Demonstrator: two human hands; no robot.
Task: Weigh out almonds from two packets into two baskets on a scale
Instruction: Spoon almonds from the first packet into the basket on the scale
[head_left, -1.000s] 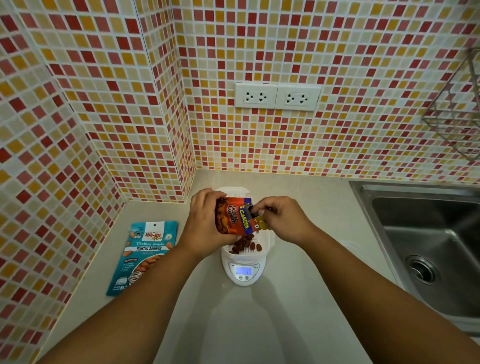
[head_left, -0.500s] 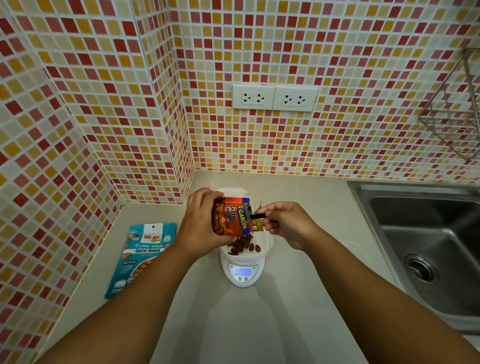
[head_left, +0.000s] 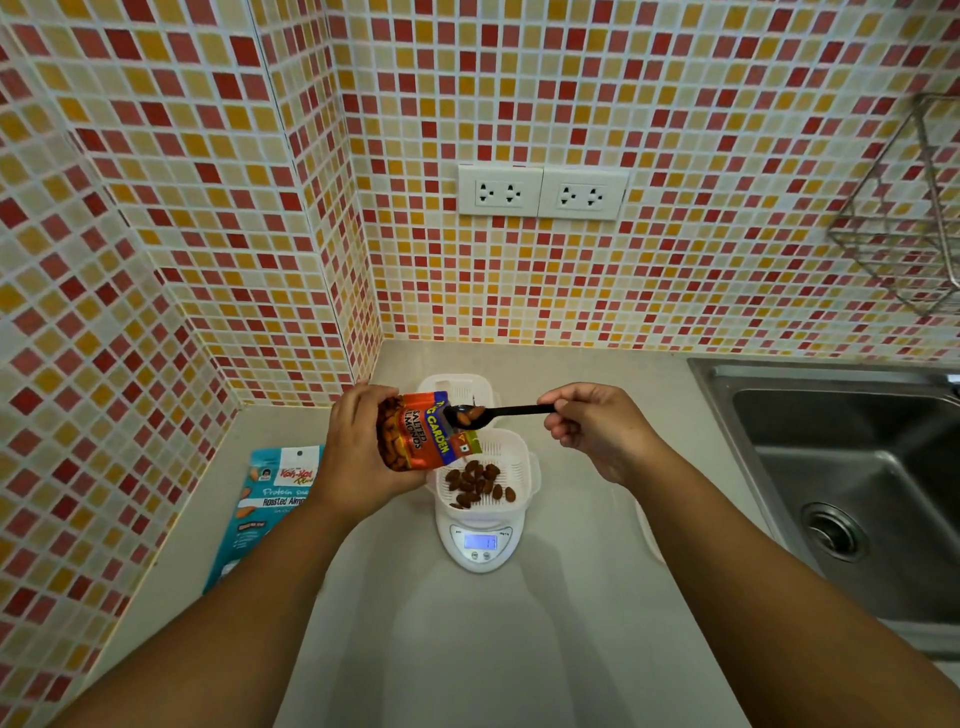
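Right hand (head_left: 597, 431) pinches black spoon (head_left: 498, 413) carrying almonds; left hand (head_left: 358, 447) grips orange packet (head_left: 415, 436). Tilting early could spill outside white basket (head_left: 524, 467).

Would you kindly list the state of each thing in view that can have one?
Orange packet: open, held tilted by left hand.
Spoon: holds almonds, gripped by right hand.
Front basket: on scale, partly filled.
Scale display: lit.
Blue packet: lying flat on counter.
Back basket: contents hidden.
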